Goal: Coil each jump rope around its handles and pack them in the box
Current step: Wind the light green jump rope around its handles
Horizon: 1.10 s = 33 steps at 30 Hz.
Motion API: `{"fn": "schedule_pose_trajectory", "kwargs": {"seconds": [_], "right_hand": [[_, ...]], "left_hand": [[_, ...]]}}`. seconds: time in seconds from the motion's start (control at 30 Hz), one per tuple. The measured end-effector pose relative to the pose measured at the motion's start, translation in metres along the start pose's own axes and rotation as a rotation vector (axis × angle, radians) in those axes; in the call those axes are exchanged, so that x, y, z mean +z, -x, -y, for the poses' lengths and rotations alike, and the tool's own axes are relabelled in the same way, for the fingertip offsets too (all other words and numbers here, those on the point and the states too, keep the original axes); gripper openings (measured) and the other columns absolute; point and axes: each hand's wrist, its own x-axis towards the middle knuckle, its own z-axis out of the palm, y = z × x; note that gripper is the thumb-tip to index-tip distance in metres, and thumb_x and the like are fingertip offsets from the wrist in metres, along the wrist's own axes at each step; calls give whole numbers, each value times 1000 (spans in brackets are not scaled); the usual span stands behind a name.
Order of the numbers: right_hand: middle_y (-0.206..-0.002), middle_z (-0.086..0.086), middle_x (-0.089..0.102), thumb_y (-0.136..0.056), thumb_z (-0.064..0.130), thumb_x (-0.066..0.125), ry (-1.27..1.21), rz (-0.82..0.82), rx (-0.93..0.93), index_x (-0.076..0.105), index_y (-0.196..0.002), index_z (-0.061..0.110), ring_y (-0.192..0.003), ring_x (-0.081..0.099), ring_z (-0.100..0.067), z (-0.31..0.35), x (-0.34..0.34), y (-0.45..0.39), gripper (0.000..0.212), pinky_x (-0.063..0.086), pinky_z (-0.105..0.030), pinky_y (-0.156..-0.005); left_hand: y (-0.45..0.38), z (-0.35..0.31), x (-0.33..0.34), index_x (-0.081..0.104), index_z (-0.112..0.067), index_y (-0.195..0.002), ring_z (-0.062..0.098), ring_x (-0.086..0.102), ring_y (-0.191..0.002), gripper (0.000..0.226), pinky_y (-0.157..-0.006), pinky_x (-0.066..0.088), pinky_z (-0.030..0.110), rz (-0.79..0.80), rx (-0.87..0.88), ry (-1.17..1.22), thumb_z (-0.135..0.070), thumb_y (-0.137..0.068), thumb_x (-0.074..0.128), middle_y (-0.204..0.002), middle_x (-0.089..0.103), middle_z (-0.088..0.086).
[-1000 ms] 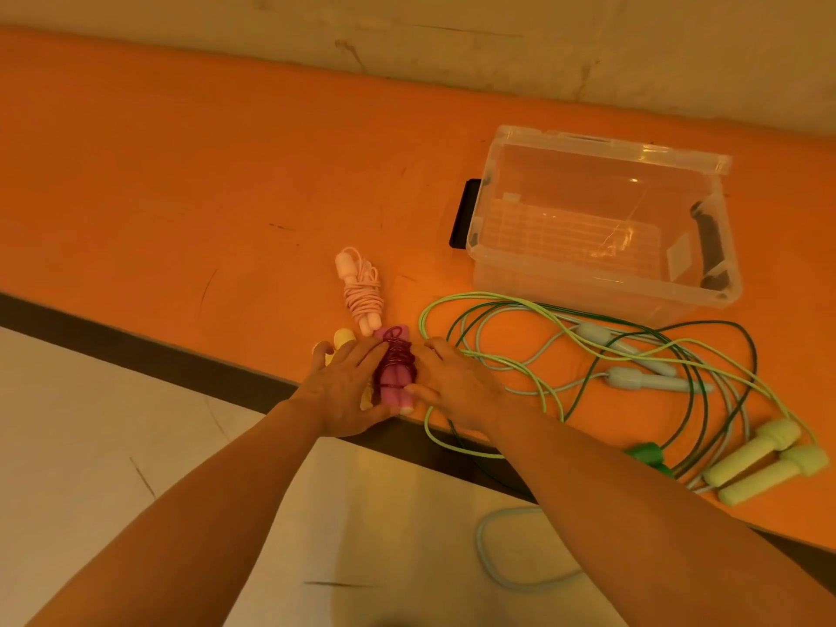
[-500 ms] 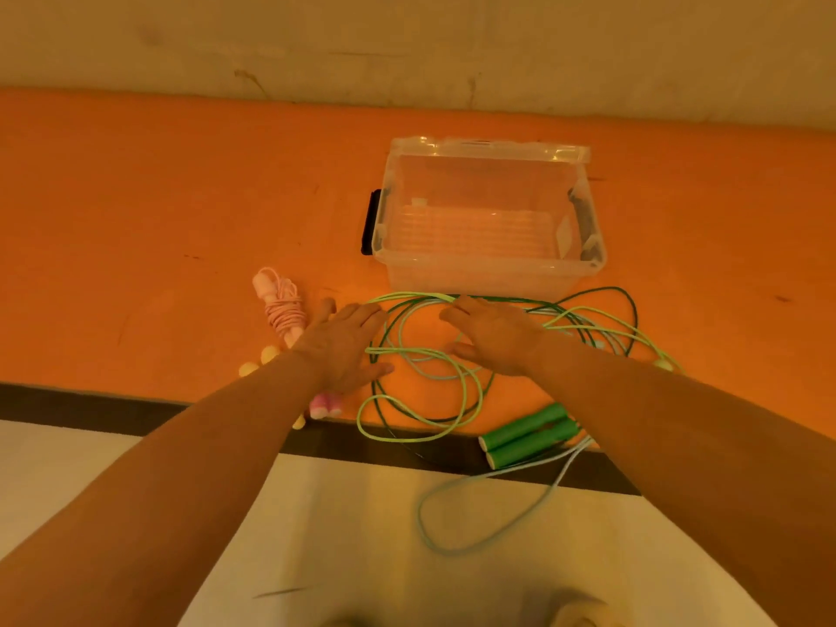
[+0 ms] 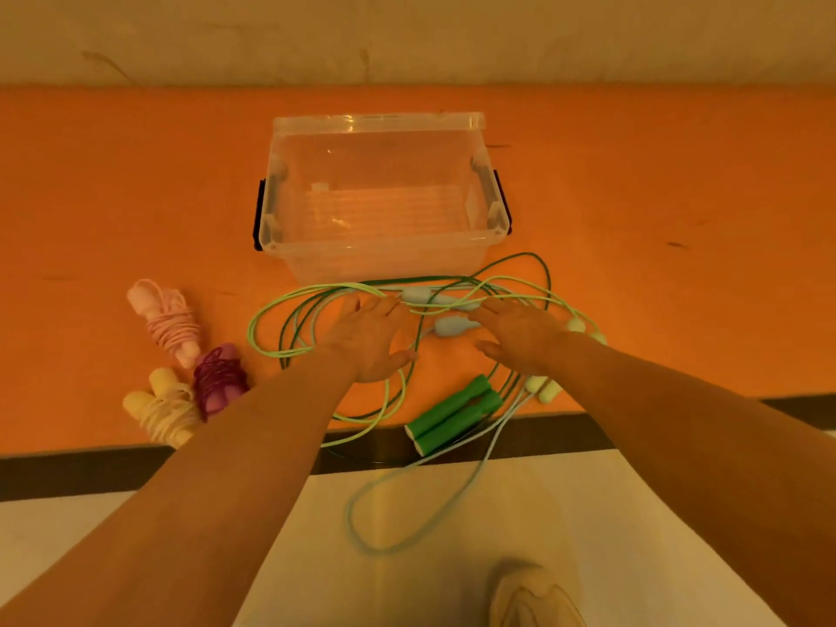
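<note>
A clear plastic box (image 3: 382,253) stands empty on the orange surface. In front of it lies a tangle of loose ropes: pale blue handles (image 3: 452,325), dark green handles (image 3: 452,416) and light green handles (image 3: 545,387). My left hand (image 3: 373,339) and my right hand (image 3: 515,332) hover flat over the tangle, fingers straight, on either side of the pale blue handles, holding nothing. Three coiled ropes lie at the left: pink (image 3: 167,321), purple (image 3: 219,380) and yellow (image 3: 160,407).
The orange surface (image 3: 135,196) ends at a dark front edge (image 3: 68,472); a pale blue rope loop (image 3: 407,527) hangs over it toward the light floor. A shoe (image 3: 534,597) shows at the bottom. A wall runs along the back.
My hands left the purple coiled rope and moved right to the loose tangle. The view swung so the box now sits centred.
</note>
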Motion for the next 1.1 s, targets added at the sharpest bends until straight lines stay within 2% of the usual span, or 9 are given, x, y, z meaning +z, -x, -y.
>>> {"fn": "schedule_pose_trajectory", "kwargs": {"seconds": [0.2, 0.33, 0.43, 0.57, 0.67, 0.77, 0.87, 1.1], "right_hand": [[-144, -7, 34, -99, 33, 42, 23, 67, 57, 31, -144, 17, -126, 44, -27, -24, 18, 25, 48, 43, -39, -89], [-146, -7, 32, -98, 29, 42, 22, 105, 88, 29, -145, 16, -127, 43, -28, -35, 25, 28, 50, 43, -39, -94], [-148, -7, 30, -98, 27, 42, -31, 126, 133, 28, -146, 16, -128, 41, -28, -39, 27, 28, 51, 42, -38, -95], [-140, -8, 36, -98, 25, 44, -63, 152, 141, 32, -143, 15, -124, 44, -28, -37, 37, 32, 48, 43, -39, -93], [-137, -7, 38, -98, 26, 44, -51, 213, 118, 34, -142, 14, -123, 45, -27, -37, 43, 37, 47, 44, -42, -93], [-135, -7, 40, -98, 26, 45, -58, 199, 135, 37, -140, 14, -122, 45, -26, -39, 40, 39, 44, 45, -41, -92], [-134, -8, 40, -98, 25, 44, -56, 183, 140, 38, -138, 13, -121, 46, -27, -36, 36, 37, 43, 44, -41, -92], [-133, -7, 40, -97, 25, 46, -16, 217, 101, 36, -140, 15, -122, 45, -27, -31, 38, 36, 45, 45, -43, -93]], "left_hand": [[-5, -46, 29, 23, -18, -146, 24, 32, -133, 79, -106, 20, 48, 71, 143, -48, -69, -87, 34, -151, 27, 3], [-8, -75, 46, 32, -19, -138, 26, 40, -124, 73, -102, 22, 47, 55, 287, -76, -70, -85, 36, -139, 40, 4], [-16, -81, 47, 35, -19, -133, 25, 41, -122, 73, -102, 21, 47, 21, 253, -48, -71, -82, 41, -134, 43, 4], [-20, -87, 46, 39, -18, -130, 25, 40, -122, 78, -106, 19, 51, 69, 172, -12, -75, -76, 46, -131, 42, 3], [-19, -103, 51, 37, -16, -132, 25, 41, -119, 75, -104, 21, 47, 104, 163, -35, -65, -78, 52, -130, 42, 5], [-22, -116, 50, 39, -12, -128, 26, 47, -113, 69, -99, 26, 43, 110, 140, -77, -56, -78, 57, -125, 47, 8], [-21, -116, 45, 40, -11, -128, 27, 47, -113, 68, -100, 26, 42, 130, 106, -104, -53, -78, 59, -125, 47, 9], [-12, -95, 42, 37, -13, -130, 26, 45, -117, 64, -102, 26, 44, 69, 150, -90, -58, -86, 48, -129, 44, 7]]}}
